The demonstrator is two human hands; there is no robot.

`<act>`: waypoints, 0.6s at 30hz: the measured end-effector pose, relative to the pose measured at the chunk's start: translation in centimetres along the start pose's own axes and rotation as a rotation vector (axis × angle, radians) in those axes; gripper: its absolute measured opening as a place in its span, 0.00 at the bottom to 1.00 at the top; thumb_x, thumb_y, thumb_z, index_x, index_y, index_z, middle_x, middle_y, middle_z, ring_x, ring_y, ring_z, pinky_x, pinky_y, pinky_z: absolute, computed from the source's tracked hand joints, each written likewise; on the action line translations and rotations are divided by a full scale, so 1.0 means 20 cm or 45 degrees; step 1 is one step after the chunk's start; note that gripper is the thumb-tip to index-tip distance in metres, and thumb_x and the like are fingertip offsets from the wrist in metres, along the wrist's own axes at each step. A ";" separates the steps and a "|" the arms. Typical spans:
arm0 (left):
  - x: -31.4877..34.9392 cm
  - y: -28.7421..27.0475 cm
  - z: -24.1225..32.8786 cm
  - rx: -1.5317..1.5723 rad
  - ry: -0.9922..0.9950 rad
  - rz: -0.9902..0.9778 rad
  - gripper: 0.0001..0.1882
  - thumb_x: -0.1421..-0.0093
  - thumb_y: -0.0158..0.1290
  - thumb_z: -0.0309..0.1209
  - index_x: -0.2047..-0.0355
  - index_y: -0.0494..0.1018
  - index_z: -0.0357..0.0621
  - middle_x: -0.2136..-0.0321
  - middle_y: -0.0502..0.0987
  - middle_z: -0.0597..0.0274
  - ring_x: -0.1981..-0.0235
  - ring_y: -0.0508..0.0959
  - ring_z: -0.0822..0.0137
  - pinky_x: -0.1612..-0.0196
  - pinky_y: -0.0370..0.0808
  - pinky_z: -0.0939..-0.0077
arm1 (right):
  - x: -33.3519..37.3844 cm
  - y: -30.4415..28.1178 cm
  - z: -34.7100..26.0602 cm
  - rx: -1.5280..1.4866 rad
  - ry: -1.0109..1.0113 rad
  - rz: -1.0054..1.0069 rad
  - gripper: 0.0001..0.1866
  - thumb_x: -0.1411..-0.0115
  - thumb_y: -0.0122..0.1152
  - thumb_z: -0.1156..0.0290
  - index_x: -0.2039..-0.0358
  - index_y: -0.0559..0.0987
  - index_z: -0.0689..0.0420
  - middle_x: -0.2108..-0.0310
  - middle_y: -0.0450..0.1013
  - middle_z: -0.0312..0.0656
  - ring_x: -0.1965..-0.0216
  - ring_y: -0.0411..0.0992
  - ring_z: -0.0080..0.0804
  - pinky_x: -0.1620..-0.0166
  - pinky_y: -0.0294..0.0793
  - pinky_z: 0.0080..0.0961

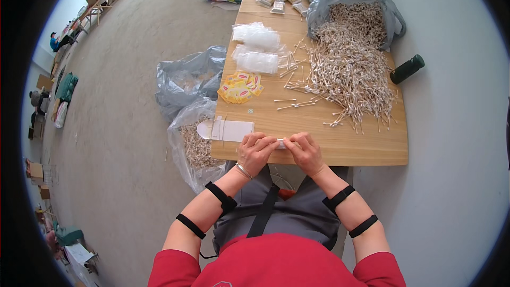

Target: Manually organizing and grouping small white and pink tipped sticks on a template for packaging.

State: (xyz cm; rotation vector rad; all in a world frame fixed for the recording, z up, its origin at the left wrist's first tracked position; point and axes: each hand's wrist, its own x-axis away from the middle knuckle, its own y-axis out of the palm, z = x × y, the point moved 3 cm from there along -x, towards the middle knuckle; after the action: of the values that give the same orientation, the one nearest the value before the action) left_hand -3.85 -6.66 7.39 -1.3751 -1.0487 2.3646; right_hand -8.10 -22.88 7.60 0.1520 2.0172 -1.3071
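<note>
At the table's near edge, my left hand (255, 151) and my right hand (305, 152) pinch the two ends of a small white packet (281, 144). Fingers cover most of it, so its contents cannot be made out. Beside my left hand lies a flat white holder (238, 131) with a rounded end and a band across it. A big heap of cotton swabs (353, 74) spills over the table from a grey plastic bag (396, 18), with a few loose swabs (297, 104) nearer my hands.
Clear plastic bags (257, 59), yellow labels (240, 88) and filled packets (278, 6) lie along the table's left side and far end. A dark green bottle (408, 69) is by the right wall. Floor bags (183, 82) stand at the left, one holding swabs (196, 146).
</note>
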 end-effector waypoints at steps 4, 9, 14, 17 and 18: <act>0.00 0.00 0.00 -0.052 0.020 -0.023 0.12 0.58 0.56 0.24 0.71 0.77 0.51 0.69 0.76 0.75 0.64 0.73 0.70 0.59 0.66 0.73 | -0.01 0.00 -0.02 0.102 -0.097 -0.016 0.15 0.58 0.60 0.78 0.65 0.78 0.55 0.73 0.67 0.34 0.70 0.68 0.31 0.68 0.72 0.26; 0.02 0.03 0.00 0.091 -0.071 -0.016 0.10 0.56 0.57 0.24 0.71 0.77 0.50 0.69 0.75 0.70 0.64 0.73 0.67 0.58 0.66 0.71 | -0.01 0.00 -0.01 0.101 -0.108 -0.049 0.15 0.57 0.60 0.78 0.65 0.78 0.55 0.73 0.67 0.34 0.71 0.68 0.31 0.68 0.71 0.26; 0.01 0.08 -0.07 0.538 -0.569 -0.078 0.10 0.52 0.61 0.28 0.68 0.76 0.43 0.71 0.75 0.59 0.66 0.74 0.63 0.60 0.70 0.70 | -0.05 -0.02 0.02 -0.219 0.156 -0.064 0.14 0.53 0.62 0.74 0.62 0.78 0.56 0.72 0.67 0.36 0.68 0.68 0.32 0.66 0.70 0.25; 0.02 0.11 -0.09 0.827 -0.792 -0.162 0.09 0.51 0.61 0.29 0.68 0.77 0.42 0.72 0.75 0.61 0.70 0.74 0.70 0.66 0.71 0.77 | -0.04 0.01 0.08 -0.706 0.724 -0.085 0.12 0.51 0.65 0.71 0.65 0.79 0.57 0.71 0.69 0.37 0.69 0.69 0.29 0.67 0.69 0.22; 0.03 0.11 -0.10 0.827 -0.788 -0.163 0.09 0.51 0.61 0.29 0.68 0.77 0.42 0.72 0.75 0.61 0.70 0.74 0.70 0.66 0.71 0.77 | -0.03 0.04 0.11 -0.795 0.805 -0.197 0.10 0.50 0.65 0.71 0.66 0.79 0.58 0.71 0.69 0.36 0.69 0.69 0.26 0.67 0.69 0.21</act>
State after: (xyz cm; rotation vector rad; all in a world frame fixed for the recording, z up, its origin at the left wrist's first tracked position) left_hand -2.10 -7.07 4.88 -0.3507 -0.3632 2.7237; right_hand -6.25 -24.20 6.79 0.1247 2.9317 -0.6908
